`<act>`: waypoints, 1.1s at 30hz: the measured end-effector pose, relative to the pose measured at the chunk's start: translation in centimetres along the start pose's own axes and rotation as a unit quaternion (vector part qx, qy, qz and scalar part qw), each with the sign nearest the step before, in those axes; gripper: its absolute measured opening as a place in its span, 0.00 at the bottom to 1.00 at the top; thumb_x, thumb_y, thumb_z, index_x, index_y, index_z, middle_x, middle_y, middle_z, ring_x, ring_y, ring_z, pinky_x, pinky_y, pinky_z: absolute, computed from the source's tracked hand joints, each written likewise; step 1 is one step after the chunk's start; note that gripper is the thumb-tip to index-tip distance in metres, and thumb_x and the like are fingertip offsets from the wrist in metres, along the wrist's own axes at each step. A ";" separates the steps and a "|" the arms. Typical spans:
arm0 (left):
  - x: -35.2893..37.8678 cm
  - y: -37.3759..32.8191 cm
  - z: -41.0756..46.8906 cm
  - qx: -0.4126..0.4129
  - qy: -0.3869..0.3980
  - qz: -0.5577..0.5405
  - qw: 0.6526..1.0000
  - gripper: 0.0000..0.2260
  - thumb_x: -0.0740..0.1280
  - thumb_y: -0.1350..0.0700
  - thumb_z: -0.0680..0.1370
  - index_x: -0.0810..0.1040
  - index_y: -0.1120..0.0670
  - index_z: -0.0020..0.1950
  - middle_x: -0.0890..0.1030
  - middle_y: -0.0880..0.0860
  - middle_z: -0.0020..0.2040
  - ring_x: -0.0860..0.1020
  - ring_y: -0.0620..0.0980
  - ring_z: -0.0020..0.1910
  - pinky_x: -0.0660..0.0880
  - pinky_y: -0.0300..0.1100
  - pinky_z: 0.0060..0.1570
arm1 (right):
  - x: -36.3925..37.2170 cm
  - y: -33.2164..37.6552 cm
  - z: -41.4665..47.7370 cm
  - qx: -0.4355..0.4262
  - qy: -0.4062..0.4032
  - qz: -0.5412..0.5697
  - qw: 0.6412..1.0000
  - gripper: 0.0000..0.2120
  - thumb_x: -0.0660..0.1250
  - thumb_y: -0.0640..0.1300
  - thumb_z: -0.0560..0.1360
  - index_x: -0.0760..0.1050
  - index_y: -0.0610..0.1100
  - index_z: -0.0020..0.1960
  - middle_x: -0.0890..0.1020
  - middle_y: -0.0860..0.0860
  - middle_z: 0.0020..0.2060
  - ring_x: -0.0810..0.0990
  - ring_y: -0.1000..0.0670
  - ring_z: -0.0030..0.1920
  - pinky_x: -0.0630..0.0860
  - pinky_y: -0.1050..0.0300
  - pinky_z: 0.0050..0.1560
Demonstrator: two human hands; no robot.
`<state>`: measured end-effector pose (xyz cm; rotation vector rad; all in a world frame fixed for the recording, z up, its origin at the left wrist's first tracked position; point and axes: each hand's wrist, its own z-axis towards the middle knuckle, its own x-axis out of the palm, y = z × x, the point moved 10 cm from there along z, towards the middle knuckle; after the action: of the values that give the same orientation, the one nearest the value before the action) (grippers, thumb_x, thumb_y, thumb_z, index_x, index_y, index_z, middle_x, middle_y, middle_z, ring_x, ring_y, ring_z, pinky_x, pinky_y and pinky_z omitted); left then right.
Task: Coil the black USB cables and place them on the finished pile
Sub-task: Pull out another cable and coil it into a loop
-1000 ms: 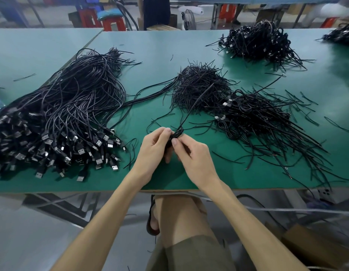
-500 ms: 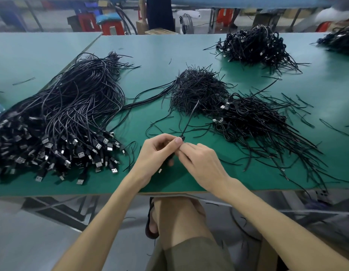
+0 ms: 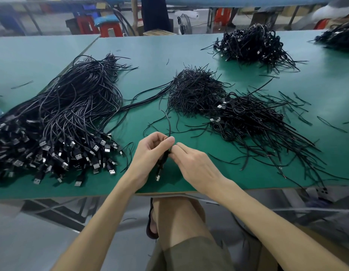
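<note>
Nearest the person, the left hand (image 3: 150, 153) is curling its fingers round a coiled USB cable (image 3: 163, 162) while the right hand (image 3: 195, 165) is pinching its top; light and springy, it is probably needing a hold across the loops, the finished pile (image 3: 248, 118) lying beyond, rightward.

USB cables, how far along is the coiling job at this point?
Done: a finished pile of coiled cables lies right of centre. In hand: the left hand and right hand grip one coiled cable, its plug hanging down and a thin strand sticking up. Left: the uncoiled heap on the left looks far larger, so most of the job likely remains.
</note>
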<state>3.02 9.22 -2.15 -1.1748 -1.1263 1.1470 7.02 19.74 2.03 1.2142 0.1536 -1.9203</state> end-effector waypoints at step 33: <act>-0.3 0.3 0.5 0.015 0.036 -0.087 0.995 0.13 0.70 0.48 0.79 0.83 0.55 0.57 0.73 0.50 0.30 0.68 0.49 0.26 0.69 0.38 0.27 | -2.9 0.1 -0.2 0.011 -0.094 -0.024 0.995 0.10 0.62 0.38 0.83 0.77 0.37 0.45 0.77 0.46 0.36 0.74 0.43 0.36 0.75 0.45 0.36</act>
<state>2.52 8.96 -2.43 -1.0638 -1.1288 0.9773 7.78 21.43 4.26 1.0463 0.0620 -2.0709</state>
